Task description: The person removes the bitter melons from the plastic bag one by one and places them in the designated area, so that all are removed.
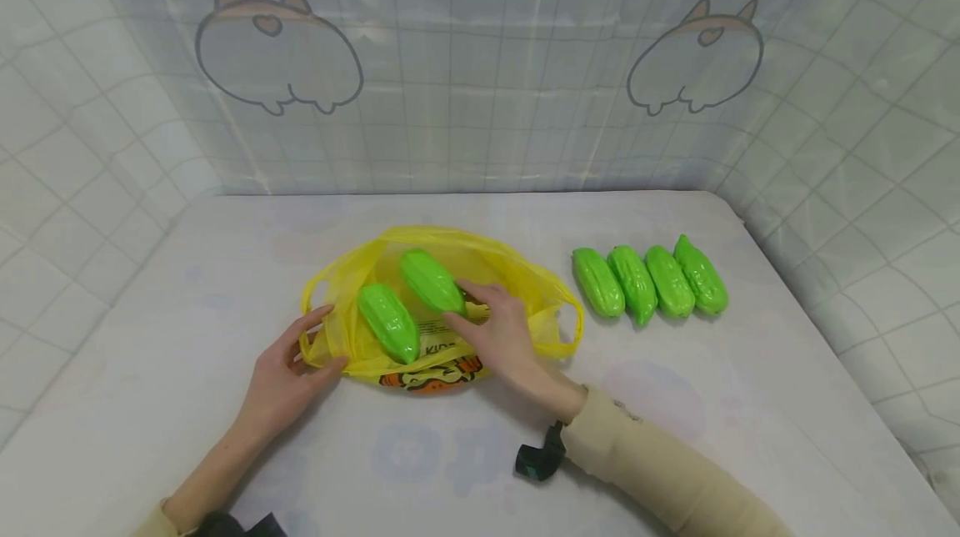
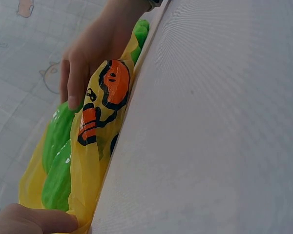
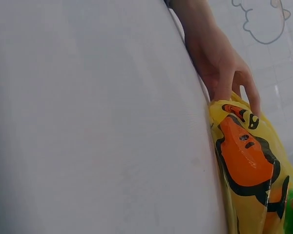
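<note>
A yellow plastic bag lies with its mouth spread wide, an orange and black cartoon print on its near side. Inside it are two glossy, bumpy green bitter melons, a nearer one and a farther one. My right hand reaches into the bag and grips the right end of the farther bitter melon between thumb and fingers. At the bag's left end, my left hand holds the edge by the handle. In the left wrist view, the left thumb lies on the yellow plastic.
Several more green bitter melons lie side by side on the white tabletop, right of the bag. A tile-patterned curtain with cartoon animal drawings stands behind the table and along both sides. Dark camera mounts sit at the wrists.
</note>
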